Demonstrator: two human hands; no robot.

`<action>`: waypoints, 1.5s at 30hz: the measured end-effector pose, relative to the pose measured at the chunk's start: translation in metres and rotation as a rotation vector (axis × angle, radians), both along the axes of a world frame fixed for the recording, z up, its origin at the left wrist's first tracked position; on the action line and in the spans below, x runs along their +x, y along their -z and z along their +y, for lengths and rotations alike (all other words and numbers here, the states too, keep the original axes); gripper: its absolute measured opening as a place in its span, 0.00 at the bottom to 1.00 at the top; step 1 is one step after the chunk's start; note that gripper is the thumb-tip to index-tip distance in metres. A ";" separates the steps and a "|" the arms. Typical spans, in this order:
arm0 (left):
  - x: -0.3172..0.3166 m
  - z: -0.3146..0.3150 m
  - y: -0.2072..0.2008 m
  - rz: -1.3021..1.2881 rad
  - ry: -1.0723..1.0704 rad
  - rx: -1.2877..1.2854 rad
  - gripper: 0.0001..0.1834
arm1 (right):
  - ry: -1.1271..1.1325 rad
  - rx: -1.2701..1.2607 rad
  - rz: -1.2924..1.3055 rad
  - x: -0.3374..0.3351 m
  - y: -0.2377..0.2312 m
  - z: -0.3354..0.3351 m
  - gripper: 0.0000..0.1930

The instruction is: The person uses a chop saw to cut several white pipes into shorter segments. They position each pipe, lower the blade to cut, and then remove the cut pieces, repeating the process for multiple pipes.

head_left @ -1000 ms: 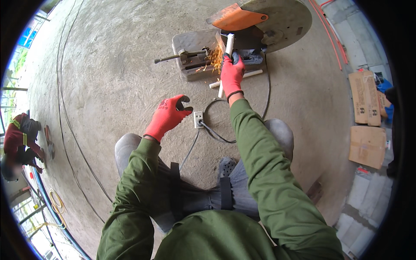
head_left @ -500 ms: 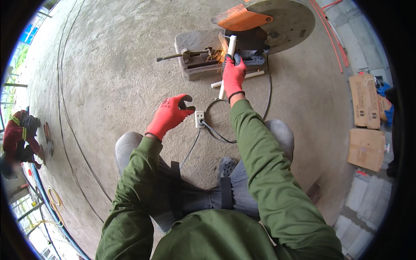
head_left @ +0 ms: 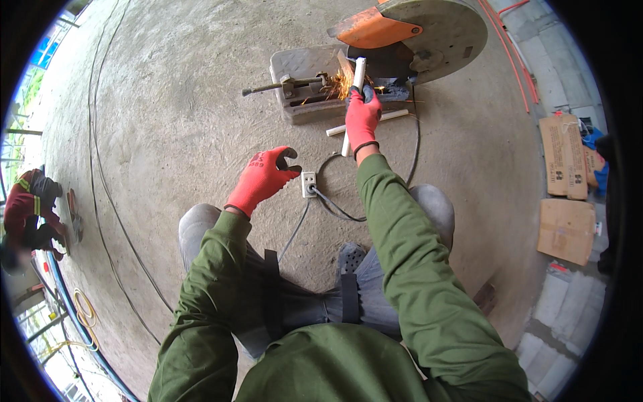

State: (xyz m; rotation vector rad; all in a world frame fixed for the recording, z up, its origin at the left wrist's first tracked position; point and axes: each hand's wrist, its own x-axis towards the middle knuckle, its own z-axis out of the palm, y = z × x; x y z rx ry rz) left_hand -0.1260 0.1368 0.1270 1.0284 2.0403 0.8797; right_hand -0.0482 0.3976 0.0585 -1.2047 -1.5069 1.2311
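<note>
Bar (head_left: pixel 360 72): white and slim, in the right hand (head_left: pixel 364 122), its upper end just below the orange guard (head_left: pixel 382 28) of a saw (head_left: pixel 447 40); a white length also shows below the fist, but whether it is one piece cannot be told.
Right hand: red-gloved, clenched around the bar, arm outstretched.
Left hand (head_left: pixel 260 175): red-gloved and released, fingers curved apart from the thumb, held near a white socket (head_left: pixel 308 177).
Sparks (head_left: pixel 340 86): orange, bursting beside the bar over the saw's grey base (head_left: pixel 287 65), close to a clamp rod (head_left: pixel 261 89).
Second bar (head_left: pixel 396 115): white, lying crosswise on the concrete floor (head_left: pixel 167 87), just in front of the base.
Power: a plug (head_left: pixel 311 190) sits in the socket; two long dark cables (head_left: pixel 96 137) run down the floor at left.
Person: in green sleeves (head_left: pixel 415 248), grey-clad knees (head_left: pixel 199 231) spread, a dark perforated shoe (head_left: pixel 350 260) between them.
Far left: a co-worker (head_left: pixel 30 201) in dark red with yellow bands bends low; a yellow hose (head_left: pixel 86 315) coils nearby.
Far right: cardboard boxes (head_left: pixel 566 230) stand by grey blocks (head_left: pixel 559 301), red rods (head_left: pixel 512 63) beyond.
</note>
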 end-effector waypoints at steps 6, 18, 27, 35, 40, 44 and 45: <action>-0.001 -0.001 0.000 0.009 0.004 -0.003 0.20 | 0.037 -0.037 0.022 0.003 -0.016 0.000 0.11; 0.006 0.010 0.013 -0.077 -0.132 0.092 0.22 | -0.143 -0.561 0.490 0.003 -0.033 -0.027 0.12; 0.065 0.058 0.013 -0.999 -0.160 0.233 0.13 | -0.534 -0.756 0.529 0.006 -0.041 -0.021 0.22; 0.086 0.086 0.017 -0.593 -0.355 0.223 0.10 | -0.391 -0.681 0.237 0.006 -0.060 -0.031 0.27; 0.089 0.094 0.029 -0.405 -0.342 0.253 0.09 | -0.297 -0.611 0.182 0.003 -0.054 -0.029 0.28; 0.088 0.100 0.039 -0.340 -0.363 0.235 0.10 | -0.281 -0.571 0.160 -0.004 -0.052 -0.028 0.30; 0.088 0.101 0.040 -0.325 -0.376 0.220 0.11 | -0.298 -0.568 0.152 -0.004 -0.053 -0.028 0.30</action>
